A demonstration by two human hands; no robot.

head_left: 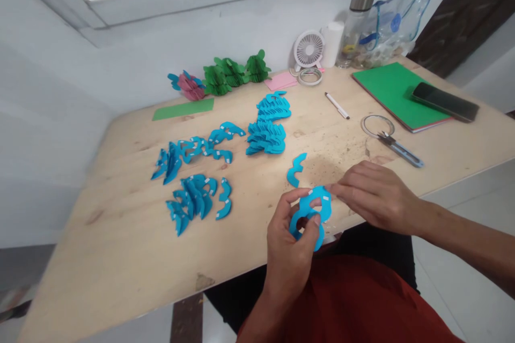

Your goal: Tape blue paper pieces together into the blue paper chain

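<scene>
My left hand point(292, 241) grips a blue paper cutout point(316, 201) shaped like a figure eight, thumb on its front face. Small white tape squares show near its top. The fingers of my right hand point(374, 195) are pinched together at the cutout's upper right edge. Just beyond it lies a single wavy blue paper strip point(296, 170). Farther left are fanned blue cutouts point(195, 195) dotted with white squares and another spread row of blue cutouts point(197, 147). Two bunches of layered blue paper point(266, 136) lie toward the back.
Green paper shapes point(231, 72) and a pink-and-blue one point(189, 86) stand by the wall. Along the back are a small fan point(309, 49), a tape roll point(310, 76) and a glass bottle point(357, 29). A pen point(337, 105), a utility knife point(400, 150) and a phone point(444, 102) lie right.
</scene>
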